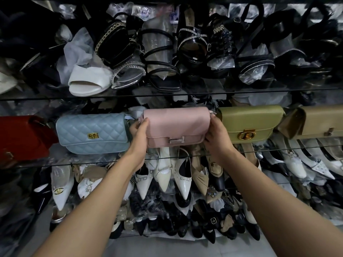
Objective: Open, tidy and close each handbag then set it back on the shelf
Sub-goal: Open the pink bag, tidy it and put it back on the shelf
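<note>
A pink handbag (pixel 176 125) with a silver clasp sits at the middle of the glass shelf (pixel 278 148), its flap closed. My left hand (pixel 139 134) grips its left end and my right hand (pixel 213 136) grips its right end. To its left stands a light blue quilted handbag (pixel 92 134) with a gold clasp, and further left a red handbag (pixel 20 138). On its right are an olive green handbag (pixel 248 123) with a round gold clasp and a beige handbag (pixel 319 121).
The shelf above carries black strappy sandals (pixel 161 58) and a white peep-toe shoe (pixel 89 80), some in plastic wrap. Below the bags, lower shelves hold pointed white and beige flats (pixel 181 175) and several black shoes. Grey floor shows at the bottom.
</note>
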